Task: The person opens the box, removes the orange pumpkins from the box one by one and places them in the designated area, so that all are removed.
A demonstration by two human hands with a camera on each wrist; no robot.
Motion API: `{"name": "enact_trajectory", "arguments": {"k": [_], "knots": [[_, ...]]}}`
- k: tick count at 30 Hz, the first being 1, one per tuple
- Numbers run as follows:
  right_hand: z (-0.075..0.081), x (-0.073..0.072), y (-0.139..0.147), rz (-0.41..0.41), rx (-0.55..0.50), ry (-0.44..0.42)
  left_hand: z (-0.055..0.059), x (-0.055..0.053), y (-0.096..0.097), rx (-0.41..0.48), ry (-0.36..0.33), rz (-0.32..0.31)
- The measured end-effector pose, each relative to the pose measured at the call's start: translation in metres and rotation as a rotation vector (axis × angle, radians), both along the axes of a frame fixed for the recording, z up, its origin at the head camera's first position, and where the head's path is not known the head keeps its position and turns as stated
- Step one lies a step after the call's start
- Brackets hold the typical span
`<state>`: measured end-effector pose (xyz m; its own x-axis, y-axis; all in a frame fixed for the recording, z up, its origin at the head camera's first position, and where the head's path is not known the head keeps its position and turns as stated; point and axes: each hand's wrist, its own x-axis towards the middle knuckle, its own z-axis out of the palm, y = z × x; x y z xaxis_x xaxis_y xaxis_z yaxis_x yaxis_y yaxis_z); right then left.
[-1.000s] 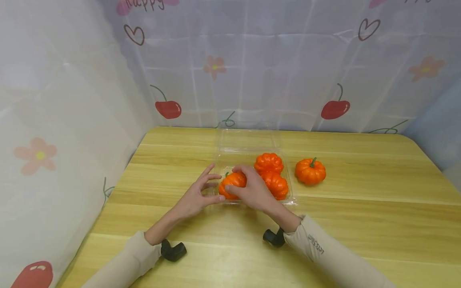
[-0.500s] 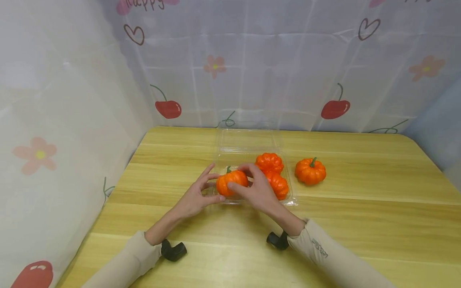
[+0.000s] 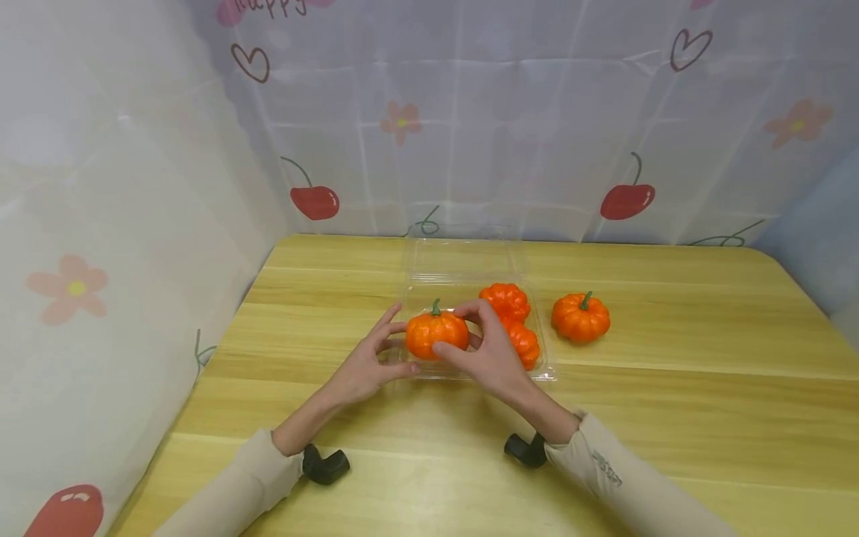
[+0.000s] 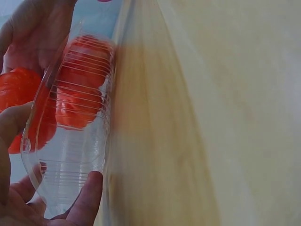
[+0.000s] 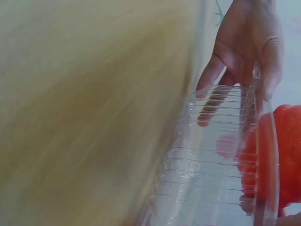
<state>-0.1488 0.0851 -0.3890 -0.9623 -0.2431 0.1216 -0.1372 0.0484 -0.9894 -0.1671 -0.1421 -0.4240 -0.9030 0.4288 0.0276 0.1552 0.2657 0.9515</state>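
An orange toy pumpkin with a green stem (image 3: 429, 337) is held up by my right hand (image 3: 495, 354), thumb on its near side and fingers round its right. It sits above the left half of an open clear plastic box (image 3: 546, 372). My left hand (image 3: 359, 371) holds the box's left front corner, thumb along the front wall and other fingers at the left side. In the right half of the box lie two more pumpkins, one behind (image 3: 508, 300) and one in front (image 3: 526, 347). Through the ribbed wall (image 4: 70, 160) the left wrist view shows them too.
Right of the box, another pumpkin (image 3: 581, 319) stands on the wooden table (image 3: 698, 373). The box's clear lid (image 3: 463, 259) is folded back towards the patterned curtain (image 3: 510, 149). Black mounts sit at the left (image 3: 325, 466) and right (image 3: 526, 450) wrists.
My right hand has raised the pumpkin from the box's left half and turned it more upright, its stem now pointing up. My left hand has stayed at the corner.
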Motion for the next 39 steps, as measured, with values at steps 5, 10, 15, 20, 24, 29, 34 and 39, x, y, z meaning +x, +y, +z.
{"name": "enact_trajectory", "arguments": {"k": [5,10,15,20,24,29,34,39], "knots": [[0.004,0.005,0.006,-0.014,0.074,0.011,-0.001,0.0,0.0,-0.009,-0.003,0.019],[0.008,0.012,0.015,-0.049,0.155,0.064,0.001,0.0,0.003,-0.021,-0.016,0.037],[0.011,0.019,0.022,-0.035,0.139,0.078,0.002,0.001,0.003,-0.007,-0.028,0.036],[0.012,0.024,0.028,0.014,0.052,0.074,0.002,0.0,0.003,-0.006,-0.042,0.04],[0.013,0.026,0.033,0.014,0.043,0.087,0.001,0.0,0.002,-0.001,-0.032,0.03],[0.014,0.03,0.04,-0.009,0.061,0.111,0.0,0.0,0.002,0.01,-0.027,0.02],[0.014,0.033,0.048,-0.039,0.075,0.116,-0.001,-0.001,0.002,0.013,-0.022,0.014],[0.015,0.036,0.057,-0.063,0.101,0.098,-0.001,-0.001,0.002,0.013,-0.021,0.015]]}}
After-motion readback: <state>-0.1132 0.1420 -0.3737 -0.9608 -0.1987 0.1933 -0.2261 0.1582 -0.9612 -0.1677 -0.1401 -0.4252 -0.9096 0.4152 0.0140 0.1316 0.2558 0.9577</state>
